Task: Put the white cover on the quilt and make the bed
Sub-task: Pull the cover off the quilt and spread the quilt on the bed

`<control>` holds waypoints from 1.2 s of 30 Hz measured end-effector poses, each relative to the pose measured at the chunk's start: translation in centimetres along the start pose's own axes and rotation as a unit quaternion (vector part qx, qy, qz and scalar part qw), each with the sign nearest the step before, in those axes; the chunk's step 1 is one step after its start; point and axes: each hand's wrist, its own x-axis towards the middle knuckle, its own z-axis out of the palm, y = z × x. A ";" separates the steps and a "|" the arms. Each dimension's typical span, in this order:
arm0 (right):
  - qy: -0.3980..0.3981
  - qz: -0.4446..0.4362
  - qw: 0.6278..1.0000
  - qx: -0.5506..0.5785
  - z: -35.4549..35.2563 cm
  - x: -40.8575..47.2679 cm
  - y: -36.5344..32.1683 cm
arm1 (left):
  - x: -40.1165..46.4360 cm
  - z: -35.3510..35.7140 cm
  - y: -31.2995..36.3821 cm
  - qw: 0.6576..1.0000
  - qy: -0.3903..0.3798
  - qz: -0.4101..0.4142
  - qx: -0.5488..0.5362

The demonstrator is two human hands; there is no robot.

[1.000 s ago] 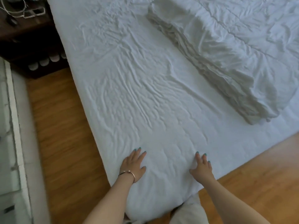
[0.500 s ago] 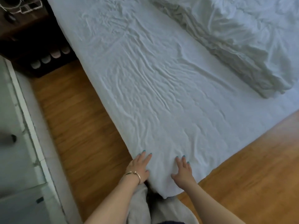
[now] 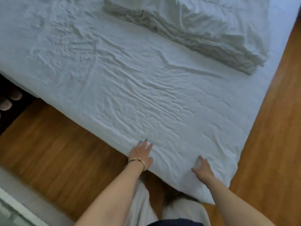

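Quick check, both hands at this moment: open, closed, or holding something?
Left hand: open, fingers spread flat on the white sheet at the bed's edge.
Right hand: open, flat on the same sheet near the corner, holding nothing.

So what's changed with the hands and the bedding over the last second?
Both hands slid along the white sheet toward the mattress corner: the left hand now lies flat at the near edge, the right hand nearer the corner, fingers spread. Nothing was gripped or released. The bunched quilt stayed put, the sheet still wrinkled.
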 end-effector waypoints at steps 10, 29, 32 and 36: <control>0.020 -0.119 0.992 0.021 0.5 -1.5 -13.6 | 2.6 -9.7 -2.1 0.998 0.016 0.043 -0.042; 0.253 -0.233 0.936 -0.072 -23.5 14.3 -40.7 | 22.4 -47.0 -2.8 0.937 0.301 0.131 0.117; 0.306 -0.231 0.905 -0.187 -24.8 18.4 -43.9 | 27.7 -50.9 -3.4 0.904 0.334 0.169 0.207; 0.311 -0.204 0.876 -0.306 -26.9 24.9 -45.9 | 35.1 -55.6 -4.4 0.873 0.333 0.206 0.291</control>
